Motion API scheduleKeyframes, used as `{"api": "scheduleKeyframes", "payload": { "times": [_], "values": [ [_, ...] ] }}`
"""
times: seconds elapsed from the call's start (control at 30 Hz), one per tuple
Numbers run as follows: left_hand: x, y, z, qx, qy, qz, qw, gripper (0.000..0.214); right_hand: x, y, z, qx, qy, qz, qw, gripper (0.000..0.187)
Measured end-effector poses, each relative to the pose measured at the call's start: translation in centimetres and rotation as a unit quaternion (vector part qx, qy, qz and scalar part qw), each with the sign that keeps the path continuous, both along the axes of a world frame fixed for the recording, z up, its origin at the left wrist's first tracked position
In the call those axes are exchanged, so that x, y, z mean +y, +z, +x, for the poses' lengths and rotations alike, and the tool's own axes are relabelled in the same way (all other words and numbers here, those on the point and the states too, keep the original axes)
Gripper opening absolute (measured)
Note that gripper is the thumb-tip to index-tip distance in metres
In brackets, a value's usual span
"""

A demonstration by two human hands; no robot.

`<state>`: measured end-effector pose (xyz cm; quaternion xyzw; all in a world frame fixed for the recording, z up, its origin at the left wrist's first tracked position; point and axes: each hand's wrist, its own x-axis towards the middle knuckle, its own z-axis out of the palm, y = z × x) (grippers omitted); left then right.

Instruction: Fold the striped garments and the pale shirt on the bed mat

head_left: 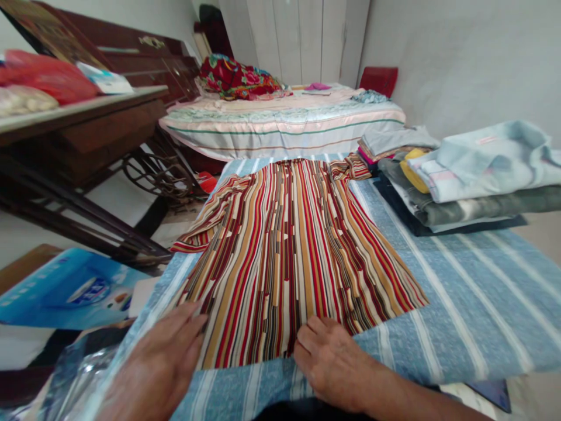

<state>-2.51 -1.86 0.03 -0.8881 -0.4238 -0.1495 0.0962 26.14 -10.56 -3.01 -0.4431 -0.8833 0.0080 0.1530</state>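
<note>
Two hands, left and right, one striped shirt, one clothes stack, one bed.

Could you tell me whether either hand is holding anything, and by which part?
Nothing is gripped. The left hand lies flat on the striped shirt at its bottom hem's left corner; the right hand presses fingers on the hem near its middle.

A shirt in the middle of the sheet
The shirt lies flat on the sheet. The left hand is at its near left corner and the right hand at its near edge. A pile of folded clothes sits at the sheet's far right corner. A bed stands behind — a box lies left.
</note>
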Motion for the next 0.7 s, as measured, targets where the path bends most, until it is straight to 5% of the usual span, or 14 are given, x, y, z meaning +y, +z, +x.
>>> {"api": "scheduleKeyframes", "payload": {
  "times": [0.13,0.23,0.37,0.53,0.7],
  "values": [
    [-0.5,-1.3,10.3,-0.052,-0.104,-0.072,0.991,0.03,0.1,-0.5,0.1,0.015,-0.006,-0.01,1.0,0.006],
    [-1.0,-2.9,14.6,-0.076,-0.143,-0.114,0.98,0.032,0.2,-1.1,0.2,0.051,-0.022,-0.001,0.998,0.009],
    [-1.0,-3.6,14.6,-0.122,-0.158,-0.183,0.963,0.031,0.4,-1.6,0.3,0.078,-0.045,0.01,0.996,0.005],
    [-1.6,-2.2,12.0,-0.15,-0.138,-0.285,0.937,0.016,1.0,-1.4,0.3,0.105,-0.066,0.002,0.992,0.006],
    [-2.0,-2.2,11.4,-0.094,-0.171,-0.281,0.94,0.023,1.4,-1.5,0.5,0.101,-0.061,-0.017,0.993,0.003]
  ]
}}
